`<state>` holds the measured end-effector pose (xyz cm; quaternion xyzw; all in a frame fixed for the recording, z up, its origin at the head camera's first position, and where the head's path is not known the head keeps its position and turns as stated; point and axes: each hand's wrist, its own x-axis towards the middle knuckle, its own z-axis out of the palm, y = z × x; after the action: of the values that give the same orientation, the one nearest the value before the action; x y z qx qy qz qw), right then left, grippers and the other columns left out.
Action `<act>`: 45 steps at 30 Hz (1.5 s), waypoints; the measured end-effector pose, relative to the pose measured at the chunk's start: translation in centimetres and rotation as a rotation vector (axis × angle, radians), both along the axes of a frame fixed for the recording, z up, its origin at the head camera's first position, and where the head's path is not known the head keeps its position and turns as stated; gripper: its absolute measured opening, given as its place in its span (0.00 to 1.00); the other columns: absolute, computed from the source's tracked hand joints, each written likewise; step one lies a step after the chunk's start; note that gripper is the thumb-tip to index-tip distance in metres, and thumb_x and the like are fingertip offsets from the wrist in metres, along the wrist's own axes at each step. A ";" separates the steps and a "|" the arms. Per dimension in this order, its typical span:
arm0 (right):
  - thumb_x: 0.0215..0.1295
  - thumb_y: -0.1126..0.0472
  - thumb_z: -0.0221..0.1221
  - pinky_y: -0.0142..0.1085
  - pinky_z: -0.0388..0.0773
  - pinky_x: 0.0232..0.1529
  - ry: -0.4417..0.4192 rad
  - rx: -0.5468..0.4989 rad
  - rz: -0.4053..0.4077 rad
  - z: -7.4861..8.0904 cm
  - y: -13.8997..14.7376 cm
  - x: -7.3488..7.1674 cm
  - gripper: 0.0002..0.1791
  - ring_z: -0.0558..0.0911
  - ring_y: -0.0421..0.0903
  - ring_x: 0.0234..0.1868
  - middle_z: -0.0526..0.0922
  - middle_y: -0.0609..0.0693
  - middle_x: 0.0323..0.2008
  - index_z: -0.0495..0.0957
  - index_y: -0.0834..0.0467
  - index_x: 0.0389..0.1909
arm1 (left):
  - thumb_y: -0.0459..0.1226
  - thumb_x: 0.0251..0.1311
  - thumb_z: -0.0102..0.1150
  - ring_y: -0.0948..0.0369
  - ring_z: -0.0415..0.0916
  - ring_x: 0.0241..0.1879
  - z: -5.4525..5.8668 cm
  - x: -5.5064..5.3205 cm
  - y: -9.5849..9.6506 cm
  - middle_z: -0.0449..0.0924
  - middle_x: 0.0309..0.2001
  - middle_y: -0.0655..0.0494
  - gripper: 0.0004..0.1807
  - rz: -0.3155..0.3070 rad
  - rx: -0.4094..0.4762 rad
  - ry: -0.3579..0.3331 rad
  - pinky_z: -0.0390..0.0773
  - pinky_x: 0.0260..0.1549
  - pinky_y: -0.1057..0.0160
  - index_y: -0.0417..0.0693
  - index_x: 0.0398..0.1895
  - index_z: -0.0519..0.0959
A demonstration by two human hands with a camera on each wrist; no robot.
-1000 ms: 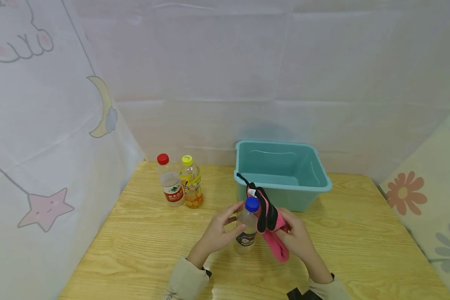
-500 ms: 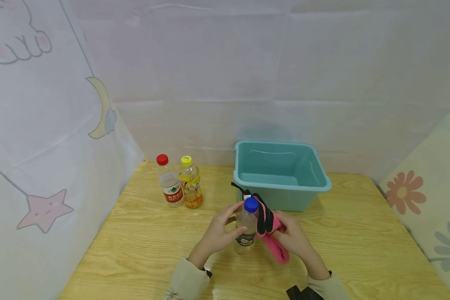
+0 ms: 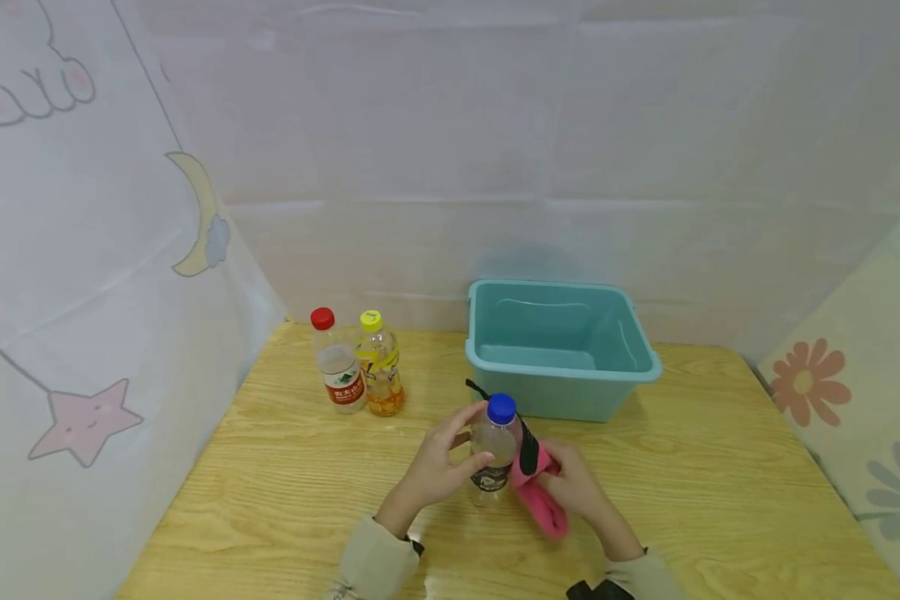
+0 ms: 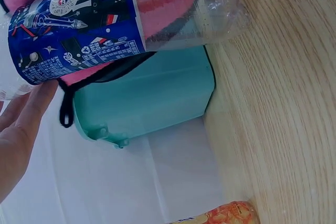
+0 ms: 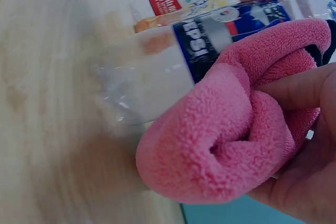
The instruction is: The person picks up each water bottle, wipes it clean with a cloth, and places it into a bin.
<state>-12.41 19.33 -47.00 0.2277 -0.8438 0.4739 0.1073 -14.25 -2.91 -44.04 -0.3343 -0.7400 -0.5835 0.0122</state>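
A clear plastic Pepsi bottle with a blue cap and a dark blue label stands upright on the wooden table. My left hand holds it from the left, thumb in front and fingers behind. Against the bottle's right side lies a folded pink fluffy cloth with black trim and a black loop. My right hand grips this cloth, thumb and fingers closed on its folds. In the right wrist view the cloth covers part of the bottle.
A teal plastic bin stands behind the hands, near the back wall sheet. To the left, a red-capped bottle and a yellow-capped bottle with orange contents stand side by side. Bare wood stretches to the right.
My right hand has drawn the pink cloth down along the bottle's side, towards me and slightly left. The left hand and the bottle have stayed in place.
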 end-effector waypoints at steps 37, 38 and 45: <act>0.33 0.80 0.59 0.39 0.77 0.32 0.009 0.376 -0.235 0.8 4.1 2.8 0.27 0.79 0.47 0.35 0.81 0.50 0.35 0.81 0.62 0.42 | 0.30 0.55 0.60 0.47 0.64 0.59 -0.1 -0.2 -0.1 0.62 0.62 0.41 0.33 0.004 -0.026 0.018 0.72 0.50 0.53 0.37 0.64 0.60; 0.33 0.79 0.58 0.41 0.77 0.33 -0.008 0.428 -0.247 0.5 4.3 2.8 0.28 0.79 0.49 0.36 0.80 0.52 0.36 0.81 0.62 0.43 | 0.30 0.55 0.60 0.48 0.64 0.59 -0.1 -0.2 -0.1 0.63 0.62 0.42 0.32 0.003 -0.027 0.021 0.72 0.50 0.53 0.37 0.64 0.60; 0.35 0.78 0.55 0.35 0.73 0.29 -0.134 0.665 -0.184 -1.5 4.7 2.9 0.28 0.77 0.46 0.34 0.79 0.51 0.36 0.81 0.59 0.43 | 0.33 0.57 0.59 0.51 0.64 0.59 0.1 -0.2 -0.2 0.64 0.62 0.45 0.31 -0.006 -0.018 0.028 0.72 0.51 0.55 0.40 0.64 0.61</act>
<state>-9.51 24.07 -48.49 0.1415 -0.9741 0.1756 0.0141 -14.46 -3.10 -43.97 -0.3448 -0.7440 -0.5721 0.0180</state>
